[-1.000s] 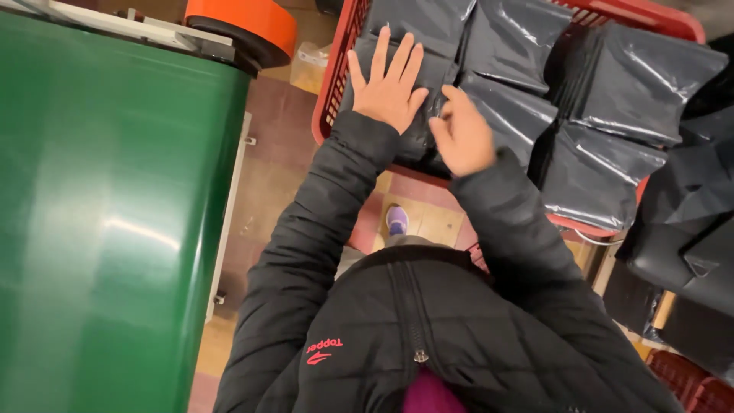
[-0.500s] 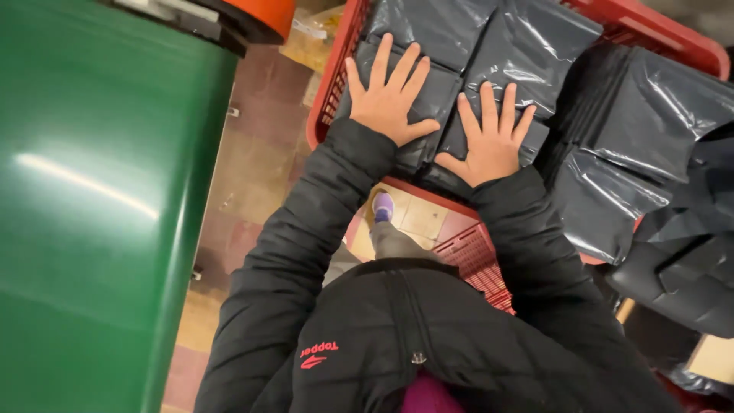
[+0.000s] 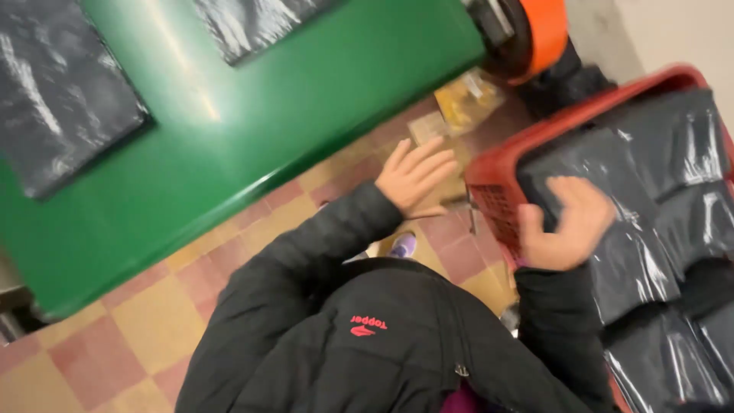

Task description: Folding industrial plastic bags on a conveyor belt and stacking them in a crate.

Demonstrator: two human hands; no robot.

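Observation:
My left hand hangs in the air over the tiled floor, just left of a red plastic crate, fingers spread and holding nothing. My right hand rests with loose, blurred fingers on a black plastic package at the crate's near corner. Several more black packages fill the crate. Both arms wear black padded jacket sleeves.
A green table runs across the upper left, with two black packages lying on it. An orange and black device stands at the table's far end. Yellowish cardboard scraps lie on the chequered floor. My shoe shows below.
My view has swung left, bringing the green table top into sight. My left hand has lifted off the packages and moved out past the crate's edge. My right hand stays on a package.

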